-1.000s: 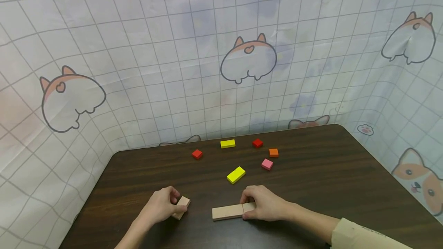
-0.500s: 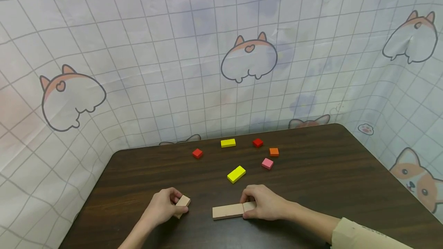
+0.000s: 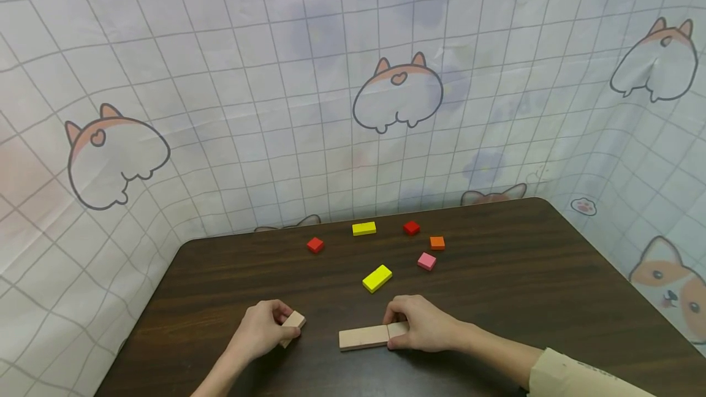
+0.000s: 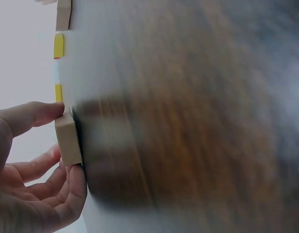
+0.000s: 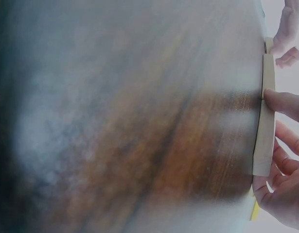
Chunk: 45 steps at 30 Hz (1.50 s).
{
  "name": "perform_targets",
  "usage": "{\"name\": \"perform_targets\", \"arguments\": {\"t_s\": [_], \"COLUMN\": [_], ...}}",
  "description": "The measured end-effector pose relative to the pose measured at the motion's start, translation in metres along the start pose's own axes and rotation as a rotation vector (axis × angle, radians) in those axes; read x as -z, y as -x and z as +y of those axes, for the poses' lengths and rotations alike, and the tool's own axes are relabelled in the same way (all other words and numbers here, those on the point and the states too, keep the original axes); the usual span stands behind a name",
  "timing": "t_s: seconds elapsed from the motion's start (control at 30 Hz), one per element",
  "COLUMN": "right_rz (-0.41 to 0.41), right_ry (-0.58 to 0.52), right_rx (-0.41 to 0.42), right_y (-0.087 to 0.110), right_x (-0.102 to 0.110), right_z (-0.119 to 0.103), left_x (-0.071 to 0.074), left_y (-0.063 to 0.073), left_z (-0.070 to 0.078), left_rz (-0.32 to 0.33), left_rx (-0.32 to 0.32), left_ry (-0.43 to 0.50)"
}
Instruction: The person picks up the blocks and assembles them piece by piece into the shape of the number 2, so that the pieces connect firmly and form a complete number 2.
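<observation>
In the head view my left hand (image 3: 259, 331) pinches a plain wooden block (image 3: 295, 320) between thumb and fingers, low over the table and set at a slant. The left wrist view shows the thumb on one end of this block (image 4: 68, 141) and fingertips at the other. My right hand (image 3: 423, 325) grips a second wooden block (image 3: 398, 329), partly hidden by the fingers. That one lies end to end with a third wooden block (image 3: 362, 337), in one straight row. A gap separates the row from the left-hand block.
Beyond the hands lie two yellow blocks (image 3: 377, 278), two small red pieces (image 3: 315, 245), a pink piece (image 3: 426, 261) and an orange piece (image 3: 437, 242). The dark wood table (image 3: 513, 274) ends at a grid-patterned cloth (image 3: 276, 109) behind it.
My left hand and its block have shifted very slightly to the right. The right hand and the row of two wooden blocks stay in place.
</observation>
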State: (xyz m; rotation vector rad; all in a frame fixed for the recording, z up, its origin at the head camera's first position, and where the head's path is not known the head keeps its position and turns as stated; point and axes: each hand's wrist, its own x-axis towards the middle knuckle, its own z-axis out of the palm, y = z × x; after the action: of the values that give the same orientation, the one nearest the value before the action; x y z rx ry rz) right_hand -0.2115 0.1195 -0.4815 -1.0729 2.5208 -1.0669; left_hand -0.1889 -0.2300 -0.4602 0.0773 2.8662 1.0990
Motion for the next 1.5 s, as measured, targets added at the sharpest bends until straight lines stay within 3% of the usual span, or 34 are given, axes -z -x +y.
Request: {"name": "perform_targets", "arguments": {"t_s": [0.37, 0.63, 0.93, 1.27, 1.5], "right_rz": [0.001, 0.001, 0.011, 0.010, 0.012], "right_ry": [0.001, -0.008, -0.015, -0.007, -0.019], "right_rx": [0.006, 0.001, 0.015, 0.019, 0.051], "right_y": [-0.001, 0.000, 0.002, 0.001, 0.001], "right_x": [-0.001, -0.001, -0.003, -0.002, -0.002], "right_z": [0.001, 0.000, 0.000, 0.001, 0.003], "left_x": [-0.015, -0.031, -0.049, -0.066, -0.078], "left_y": [-0.013, -0.026, -0.035, -0.042, -0.042], "left_z": [0.023, 0.041, 0.057, 0.074, 0.077], "left_rz": [0.045, 0.008, -0.024, -0.009, -0.076], "left_rx": [-0.087, -0.174, -0.225, -0.250, -0.224], "left_ry": [0.010, 0.024, 0.067, 0.061, 0.032]}}
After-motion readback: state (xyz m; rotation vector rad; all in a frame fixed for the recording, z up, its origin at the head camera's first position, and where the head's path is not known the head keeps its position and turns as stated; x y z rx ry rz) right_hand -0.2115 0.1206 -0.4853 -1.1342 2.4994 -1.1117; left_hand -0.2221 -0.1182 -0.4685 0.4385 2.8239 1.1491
